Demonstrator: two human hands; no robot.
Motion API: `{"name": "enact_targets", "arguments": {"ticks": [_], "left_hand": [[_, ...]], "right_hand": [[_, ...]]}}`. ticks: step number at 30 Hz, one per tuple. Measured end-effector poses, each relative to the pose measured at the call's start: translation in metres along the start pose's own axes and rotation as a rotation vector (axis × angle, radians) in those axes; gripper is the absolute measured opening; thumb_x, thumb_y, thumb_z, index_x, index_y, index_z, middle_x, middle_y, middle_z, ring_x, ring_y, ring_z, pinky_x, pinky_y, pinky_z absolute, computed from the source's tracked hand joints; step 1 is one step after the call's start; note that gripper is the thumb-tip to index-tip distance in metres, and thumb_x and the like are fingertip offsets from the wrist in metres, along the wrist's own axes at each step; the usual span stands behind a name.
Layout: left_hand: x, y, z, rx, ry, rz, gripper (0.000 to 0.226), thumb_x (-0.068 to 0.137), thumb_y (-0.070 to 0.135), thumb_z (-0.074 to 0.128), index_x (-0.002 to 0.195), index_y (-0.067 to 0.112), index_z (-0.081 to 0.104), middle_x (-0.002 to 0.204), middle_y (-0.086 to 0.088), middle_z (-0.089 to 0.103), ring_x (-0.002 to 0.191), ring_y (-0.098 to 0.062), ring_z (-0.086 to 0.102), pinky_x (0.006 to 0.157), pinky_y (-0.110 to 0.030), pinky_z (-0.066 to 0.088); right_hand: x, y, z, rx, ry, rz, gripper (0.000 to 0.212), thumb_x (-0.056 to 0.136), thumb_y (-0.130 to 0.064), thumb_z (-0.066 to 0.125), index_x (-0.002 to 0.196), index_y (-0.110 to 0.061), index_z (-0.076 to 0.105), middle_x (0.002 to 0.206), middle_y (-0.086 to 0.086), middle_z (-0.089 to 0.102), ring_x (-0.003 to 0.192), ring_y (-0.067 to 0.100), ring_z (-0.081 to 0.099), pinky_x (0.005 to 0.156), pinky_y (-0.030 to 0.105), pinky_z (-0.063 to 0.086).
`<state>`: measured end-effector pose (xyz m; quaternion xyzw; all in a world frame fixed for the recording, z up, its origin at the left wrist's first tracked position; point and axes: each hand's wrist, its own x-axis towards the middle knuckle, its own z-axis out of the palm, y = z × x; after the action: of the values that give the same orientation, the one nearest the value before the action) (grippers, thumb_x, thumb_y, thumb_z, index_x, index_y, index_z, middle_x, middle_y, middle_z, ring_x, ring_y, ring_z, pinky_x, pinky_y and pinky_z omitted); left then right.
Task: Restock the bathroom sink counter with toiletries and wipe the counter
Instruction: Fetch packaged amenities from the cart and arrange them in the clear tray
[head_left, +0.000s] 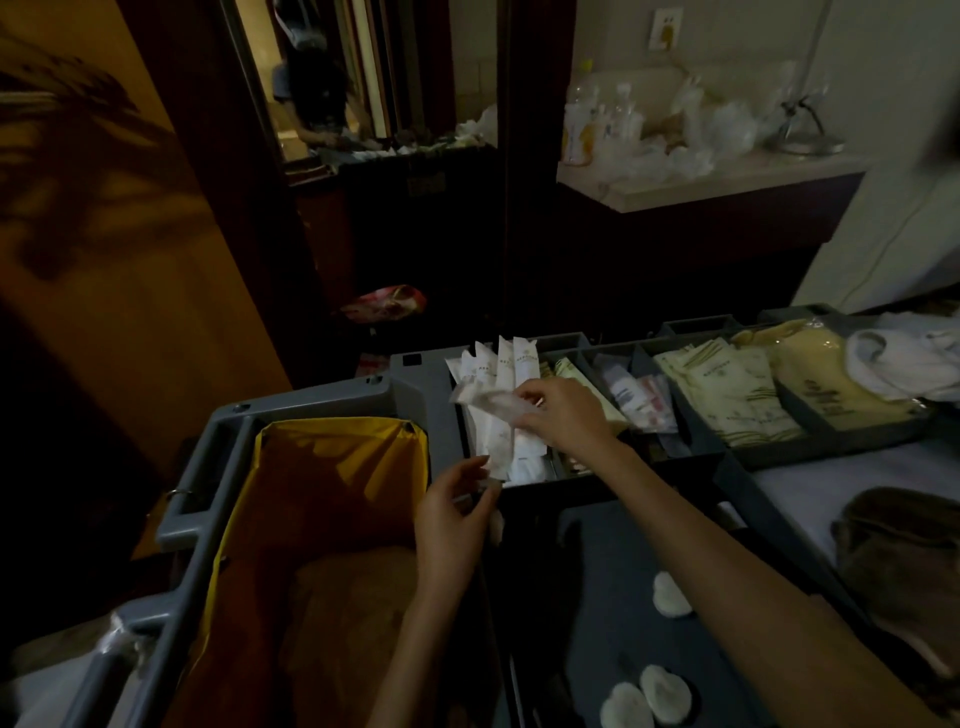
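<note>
White sachets (500, 371), print too dim to read: right hand (569, 415) pinches one, left hand (451, 514) seemingly pinches another

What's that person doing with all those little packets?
A person is picking toiletries from a housekeeping cart. Their right hand holds a white packet over a tray compartment full of similar packets. Their left hand pinches a small white item just below. The sink counter behind is cluttered with plastic wrappers.
</note>
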<state>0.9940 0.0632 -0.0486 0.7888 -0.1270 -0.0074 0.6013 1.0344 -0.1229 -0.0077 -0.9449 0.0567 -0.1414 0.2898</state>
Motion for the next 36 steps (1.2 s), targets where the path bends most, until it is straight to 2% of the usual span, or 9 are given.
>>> {"name": "enact_targets", "arguments": {"ticks": [3,9,14,17,20,25,31,34,36], "left_hand": [[0.0,0.003,0.003,-0.087,-0.003,-0.021,0.038,0.083,0.02,0.072,0.12,0.025,0.061,0.109,0.011,0.066,0.099,-0.001,0.062,0.082,-0.017,0.053],[0.009,0.012,0.0,-0.221,-0.033,-0.056,0.057,0.079,0.028,0.075,0.132,0.022,0.053,0.119,0.013,0.062,0.107,-0.002,0.061,0.084,-0.017,0.051],[0.016,0.024,-0.008,-0.361,-0.084,-0.053,0.037,0.082,0.021,0.07,0.118,0.014,0.065,0.108,0.003,0.071,0.1,-0.007,0.067,0.078,-0.018,0.053],[0.015,0.026,-0.017,-0.392,-0.103,-0.057,0.013,0.087,0.017,0.066,0.098,0.018,0.072,0.092,0.004,0.075,0.091,-0.01,0.07,0.075,-0.02,0.054],[0.014,0.026,-0.024,-0.443,-0.083,-0.138,0.011,0.087,0.014,0.066,0.095,0.017,0.072,0.085,0.004,0.075,0.082,-0.008,0.07,0.066,-0.016,0.052],[0.013,0.023,-0.034,-0.44,-0.068,-0.253,0.005,0.083,0.015,0.07,0.085,0.012,0.074,0.078,-0.001,0.074,0.073,-0.012,0.069,0.061,-0.021,0.053],[0.016,0.02,-0.043,-0.396,-0.072,-0.3,0.008,0.08,0.018,0.073,0.08,0.01,0.074,0.074,-0.002,0.072,0.068,-0.011,0.067,0.064,-0.024,0.053],[0.014,0.019,-0.043,-0.401,-0.053,-0.311,0.007,0.079,0.017,0.073,0.078,0.01,0.074,0.068,0.001,0.071,0.064,-0.007,0.065,0.059,-0.021,0.051],[0.013,0.017,-0.046,-0.412,-0.044,-0.321,0.009,0.077,0.017,0.074,0.078,0.009,0.074,0.069,0.0,0.071,0.065,-0.01,0.066,0.06,-0.024,0.053]], "right_hand": [[-0.003,-0.01,-0.004,0.12,0.051,0.027,0.017,0.072,-0.031,0.081,0.084,-0.021,0.074,0.074,-0.014,0.065,0.065,-0.003,0.057,0.058,0.021,0.042],[-0.012,-0.038,-0.011,0.267,0.052,0.018,0.015,0.067,-0.029,0.084,0.074,-0.025,0.071,0.071,-0.011,0.069,0.066,0.002,0.064,0.062,0.026,0.054],[-0.013,-0.056,-0.013,0.593,-0.054,0.091,0.018,0.068,-0.023,0.085,0.077,-0.013,0.072,0.075,0.002,0.072,0.075,0.014,0.07,0.068,0.03,0.057],[-0.016,-0.065,-0.006,0.754,-0.103,0.191,0.024,0.07,-0.019,0.083,0.088,-0.007,0.072,0.078,0.003,0.073,0.073,0.01,0.071,0.06,0.021,0.054],[-0.019,-0.071,0.002,0.87,-0.117,0.235,0.024,0.072,-0.015,0.082,0.092,-0.007,0.072,0.083,0.006,0.074,0.077,0.014,0.071,0.063,0.024,0.056],[-0.02,-0.075,0.011,0.808,-0.102,0.212,0.02,0.07,-0.016,0.083,0.085,-0.015,0.07,0.083,0.002,0.074,0.079,0.013,0.071,0.072,0.027,0.059],[-0.015,-0.071,0.012,0.831,-0.146,0.222,0.024,0.07,-0.015,0.083,0.09,-0.019,0.069,0.074,-0.012,0.071,0.072,-0.006,0.067,0.069,0.009,0.053],[-0.01,-0.065,0.013,0.815,-0.145,0.229,0.036,0.072,-0.018,0.082,0.105,-0.01,0.07,0.091,0.0,0.074,0.08,0.0,0.069,0.069,0.01,0.051],[-0.007,-0.058,0.011,0.836,-0.12,0.221,0.025,0.078,-0.016,0.077,0.102,-0.01,0.072,0.09,0.004,0.074,0.077,0.004,0.069,0.068,0.011,0.051]]}}
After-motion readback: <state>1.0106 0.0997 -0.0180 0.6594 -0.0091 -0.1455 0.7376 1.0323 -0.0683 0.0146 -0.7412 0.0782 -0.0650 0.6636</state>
